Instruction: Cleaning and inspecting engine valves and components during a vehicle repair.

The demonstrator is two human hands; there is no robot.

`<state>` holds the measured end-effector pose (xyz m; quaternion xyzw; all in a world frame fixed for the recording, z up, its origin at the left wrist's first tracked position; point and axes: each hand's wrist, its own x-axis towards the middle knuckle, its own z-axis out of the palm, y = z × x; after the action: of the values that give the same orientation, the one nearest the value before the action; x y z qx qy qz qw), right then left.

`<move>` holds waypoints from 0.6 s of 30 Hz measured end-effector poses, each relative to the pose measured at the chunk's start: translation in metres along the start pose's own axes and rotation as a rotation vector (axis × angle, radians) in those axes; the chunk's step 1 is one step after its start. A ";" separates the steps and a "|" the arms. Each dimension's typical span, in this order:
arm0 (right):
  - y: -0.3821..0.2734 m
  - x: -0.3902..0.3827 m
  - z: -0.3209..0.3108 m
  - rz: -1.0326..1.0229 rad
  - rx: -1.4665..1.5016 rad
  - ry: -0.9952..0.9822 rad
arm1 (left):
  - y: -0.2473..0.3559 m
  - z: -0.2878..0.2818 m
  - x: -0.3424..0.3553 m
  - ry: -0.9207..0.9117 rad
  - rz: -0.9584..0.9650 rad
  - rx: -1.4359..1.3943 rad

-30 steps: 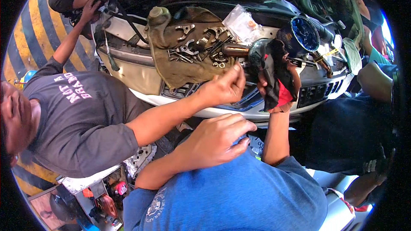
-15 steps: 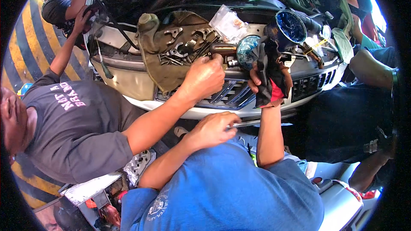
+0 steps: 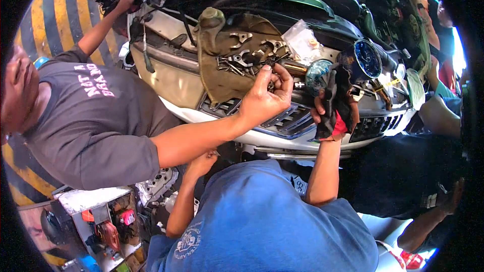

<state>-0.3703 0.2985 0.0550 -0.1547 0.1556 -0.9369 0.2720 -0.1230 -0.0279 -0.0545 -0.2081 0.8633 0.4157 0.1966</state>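
My right hand (image 3: pixel 318 112) is closed round a black and red cloth (image 3: pixel 330 105), in front of the car's grille. Just beyond the cloth are an open can (image 3: pixel 367 59) of blue grease and a round lid or dish (image 3: pixel 317 76) smeared with the same blue. My left hand (image 3: pixel 203 164) is low, beside my body, its fingers drawn together; what they hold, if anything, is too small to make out. Between my hands and the engine bay, a co-worker's hand (image 3: pixel 266 90) reaches over, thumb and finger close together near the metal parts.
A brown cloth (image 3: pixel 217 80) on the car front carries metal forks (image 3: pixel 241 59) and several bolts (image 3: pixel 229 65). Beside it lies a clear plastic bag (image 3: pixel 301 40). The co-worker in a dark shirt (image 3: pixel 91 116) stands at my left. A shelf cart (image 3: pixel 96 199) is at lower left.
My left hand has drawn back from the bumper toward lower left. The co-worker's hand has shifted over the parts, its fingers loosening from a fist. The view has turned, moving the car rightward.
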 end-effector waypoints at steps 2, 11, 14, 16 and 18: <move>0.000 -0.001 -0.002 0.019 0.021 0.047 | 0.002 0.000 -0.006 0.094 0.045 -0.062; 0.003 -0.001 -0.009 -0.026 0.006 -0.143 | 0.087 -0.003 0.016 0.074 0.167 -0.107; 0.006 -0.005 -0.005 -0.074 0.030 0.091 | 0.110 -0.007 0.036 0.241 0.272 -0.073; 0.006 -0.005 -0.004 -0.072 0.034 0.105 | 0.117 -0.008 0.056 0.509 0.412 0.164; 0.006 -0.004 -0.004 -0.063 0.016 0.076 | 0.118 -0.009 0.080 0.458 0.676 -0.073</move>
<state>-0.3655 0.2969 0.0480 -0.1219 0.1530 -0.9515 0.2375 -0.2526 0.0164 -0.0154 -0.0065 0.8893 0.4300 -0.1560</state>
